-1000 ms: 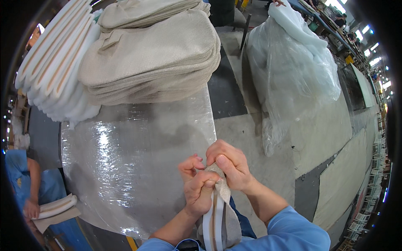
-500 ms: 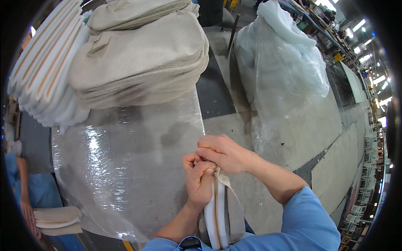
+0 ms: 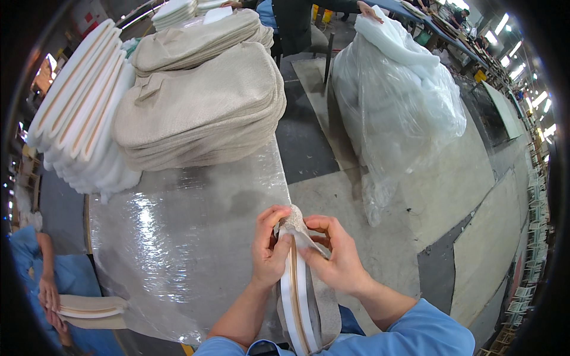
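Note:
At the table's near right edge I hold a narrow cushion (image 3: 286, 293) upright, white foam with a tan stripe along its middle. A beige fabric cover (image 3: 328, 305) lies around its sides and folds over its top end. My left hand (image 3: 267, 249) grips the top left of the cushion and cover, thumb against the foam. My right hand (image 3: 338, 255) pinches the cover's loose edge on the right, thumb and fingers closed on the cloth. The fingertips behind the cover are partly hidden.
A plastic-wrapped table (image 3: 219, 225) carries stacked beige covers (image 3: 202, 113) and white foam pads (image 3: 77, 95). A clear bag of white padding (image 3: 398, 101) stands to the right. At lower left, another person's hands (image 3: 48, 296) hold a similar cushion (image 3: 95, 308). Another person (image 3: 297, 24) stands at the back.
My right hand has moved from atop my left hand down to the cushion's right side. The cover's top end now shows between my hands. A person's hand has appeared on the padding bag.

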Tool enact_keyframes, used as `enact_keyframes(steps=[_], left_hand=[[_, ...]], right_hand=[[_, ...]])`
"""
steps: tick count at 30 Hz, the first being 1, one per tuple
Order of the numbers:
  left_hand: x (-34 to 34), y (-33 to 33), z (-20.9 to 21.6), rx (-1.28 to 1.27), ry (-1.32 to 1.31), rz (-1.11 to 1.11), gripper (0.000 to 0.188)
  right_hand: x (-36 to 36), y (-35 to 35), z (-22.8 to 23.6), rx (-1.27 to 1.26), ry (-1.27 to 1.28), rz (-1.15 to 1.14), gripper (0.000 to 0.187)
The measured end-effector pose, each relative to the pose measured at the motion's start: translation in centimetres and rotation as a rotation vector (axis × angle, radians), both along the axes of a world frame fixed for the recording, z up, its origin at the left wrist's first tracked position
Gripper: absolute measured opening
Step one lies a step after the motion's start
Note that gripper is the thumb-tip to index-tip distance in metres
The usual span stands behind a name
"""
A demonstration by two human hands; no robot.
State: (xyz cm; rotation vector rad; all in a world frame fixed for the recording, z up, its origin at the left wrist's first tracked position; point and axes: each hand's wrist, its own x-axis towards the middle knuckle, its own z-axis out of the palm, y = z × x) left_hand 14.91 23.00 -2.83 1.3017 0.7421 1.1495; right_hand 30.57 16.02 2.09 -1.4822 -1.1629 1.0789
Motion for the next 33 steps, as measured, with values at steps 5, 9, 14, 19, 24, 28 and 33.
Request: enact_keyframes(steps=[5, 9, 14, 19, 24, 28, 33], left_hand=[[0.3, 1.2, 0.6, 0.088, 0.154, -0.049, 0.03], [1.0, 1.5, 0.2, 0.14, 0.238, -0.031, 0.019], [2.9, 0.0, -0.4, 0.121, 0.232, 0.11, 0.003], [3.6, -0.6, -2.2, 0.161, 0.118, 0.164, 0.005], [3.1, -1.3, -2.4, 0.141, 0.028, 0.217, 0.009], [2.5, -1.2, -2.0, 0.166, 0.051, 0.216, 0.012], [2.3, -0.9, -2.7, 0.197, 0.02, 0.2, 0.008]], right_hand=[[2.4, 2.5, 2.0, -0.028, -0.438, 0.138, 0.027], [3.3, 3.6, 1.8, -0.017, -0.395, 0.24, 0.03], [4.0, 3.8, 0.0, 0.154, -0.463, 0.297, 0.025], [4.3, 4.1, -0.2, 0.306, -0.537, 0.371, 0.02], [3.5, 4.4, 0.1, 0.448, -0.62, 0.444, 0.02], [2.8, 4.2, 0.7, 0.459, -0.708, 0.494, 0.019], [2.4, 3.9, 0.7, 0.46, -0.78, 0.475, 0.019]])
